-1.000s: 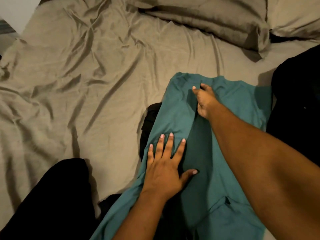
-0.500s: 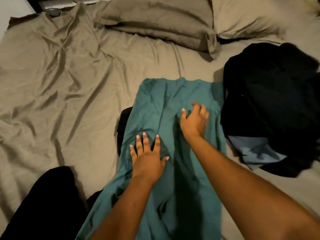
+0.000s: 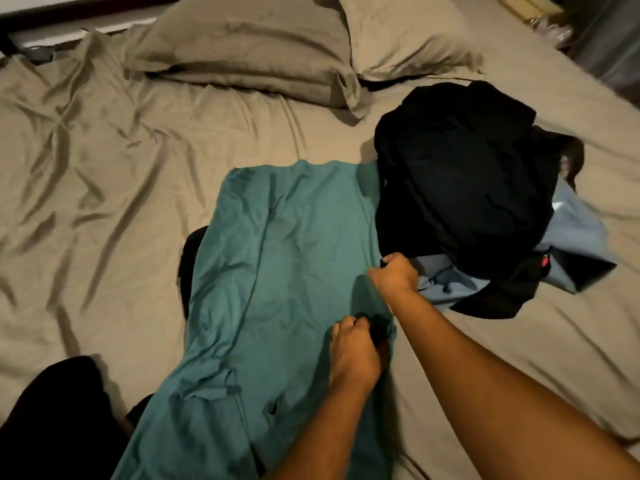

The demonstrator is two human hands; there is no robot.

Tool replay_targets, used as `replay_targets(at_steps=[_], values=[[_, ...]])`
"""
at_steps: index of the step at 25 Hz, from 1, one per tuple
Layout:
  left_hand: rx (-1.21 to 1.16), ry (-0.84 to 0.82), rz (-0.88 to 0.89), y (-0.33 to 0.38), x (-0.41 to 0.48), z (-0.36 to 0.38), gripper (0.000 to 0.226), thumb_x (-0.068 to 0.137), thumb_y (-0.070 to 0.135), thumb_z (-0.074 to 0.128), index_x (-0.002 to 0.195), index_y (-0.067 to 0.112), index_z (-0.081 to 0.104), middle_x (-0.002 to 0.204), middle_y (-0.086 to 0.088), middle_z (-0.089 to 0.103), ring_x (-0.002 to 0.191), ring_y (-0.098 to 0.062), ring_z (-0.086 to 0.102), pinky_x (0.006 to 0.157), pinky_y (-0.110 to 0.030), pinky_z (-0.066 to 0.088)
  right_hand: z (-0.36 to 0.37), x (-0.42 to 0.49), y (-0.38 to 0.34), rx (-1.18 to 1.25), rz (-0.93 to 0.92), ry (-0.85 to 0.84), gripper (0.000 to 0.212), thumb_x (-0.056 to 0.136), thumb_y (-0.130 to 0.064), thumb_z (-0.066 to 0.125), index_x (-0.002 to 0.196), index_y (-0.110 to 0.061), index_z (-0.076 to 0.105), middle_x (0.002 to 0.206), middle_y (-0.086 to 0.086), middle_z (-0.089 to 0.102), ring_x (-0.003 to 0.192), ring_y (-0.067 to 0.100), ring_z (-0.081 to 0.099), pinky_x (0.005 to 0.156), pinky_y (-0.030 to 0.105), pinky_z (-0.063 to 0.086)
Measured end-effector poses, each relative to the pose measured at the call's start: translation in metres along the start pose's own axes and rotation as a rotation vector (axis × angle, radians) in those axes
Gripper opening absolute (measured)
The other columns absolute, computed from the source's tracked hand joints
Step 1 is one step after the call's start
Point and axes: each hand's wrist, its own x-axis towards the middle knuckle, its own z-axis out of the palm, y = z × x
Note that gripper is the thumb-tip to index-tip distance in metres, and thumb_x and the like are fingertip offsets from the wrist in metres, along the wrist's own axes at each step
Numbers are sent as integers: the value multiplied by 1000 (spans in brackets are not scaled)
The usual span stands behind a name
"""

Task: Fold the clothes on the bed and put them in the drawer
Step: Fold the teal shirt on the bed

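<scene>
both hands (image 3: 353,355) (image 3: 394,277) around teal garment (image 3: 277,265) edge

left forearm (image 3: 311,438) and right forearm (image 3: 491,386) bare to the frame's edge; left hand (image 3: 353,355) and right hand (image 3: 394,277) bare too.

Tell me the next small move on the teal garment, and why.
Probably fold the right edge of the teal garment leftward over its middle: the left hand and right hand both grip that edge, and the cloth lies spread flat.
</scene>
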Motion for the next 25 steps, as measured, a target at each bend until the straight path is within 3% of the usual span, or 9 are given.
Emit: replay_targets(at_steps=[3,5,8,11,14,16,19,23,25], values=[[59,75,-111,13,-5,5,35,96,43,54,124,22,56,130,-4,54,128,-27,45,104,-40,39,3,-7,-2,449,25,-224,14,85,-14,69,98,-18,68,103,11,74,91,30,71,84,46,60],[15,122,-144,13,-8,6,23,99,29,47,120,25,57,128,-2,57,125,-24,48,101,-38,39,3,-9,-8,531,41,-301,9,89,-6,67,94,-13,69,99,16,75,86,30,72,78,41,60],[-113,148,-153,6,-13,8,7,97,36,50,98,30,53,111,0,63,113,-22,55,93,-35,40,3,9,-18,614,127,-293,6,89,-12,72,93,-11,68,93,15,75,78,27,70,70,34,59],[-109,57,-164,-2,-12,12,37,87,49,29,99,27,57,115,0,63,118,-22,53,95,-36,37,4,37,-35,722,180,-331,22,88,-23,76,105,-10,72,100,13,76,88,29,73,82,40,60],[-122,17,-171,-4,-7,10,70,76,55,9,110,20,59,124,0,59,124,-21,48,99,-35,35,11,58,-61,838,124,-341,28,92,-19,71,119,-12,70,106,11,76,92,28,73,75,39,61],[-173,-25,-143,-6,-8,4,62,82,52,16,109,19,62,124,-1,59,123,-22,48,102,-33,36,13,71,-81,867,89,-247,29,93,-10,64,121,-14,68,111,14,74,97,34,72,77,43,61],[-387,-56,-162,-13,-13,2,37,97,44,39,107,21,67,119,0,61,117,-20,53,104,-31,40,10,84,-116,661,-175,-127,46,93,-3,58,136,-19,61,126,9,68,113,33,67,92,47,58],[-654,62,-257,-23,-20,-2,63,78,82,47,83,22,68,74,7,69,72,-2,65,72,-27,55,22,77,-151,132,-498,-541,69,103,-20,57,161,-22,18,161,1,32,144,19,38,119,36,34],[-587,118,-312,-29,-24,-6,56,79,74,59,75,19,62,62,5,62,64,-8,64,64,-28,53,28,75,-146,-92,-548,-482,63,106,-19,50,161,-19,20,163,7,32,147,27,37,118,34,33]])
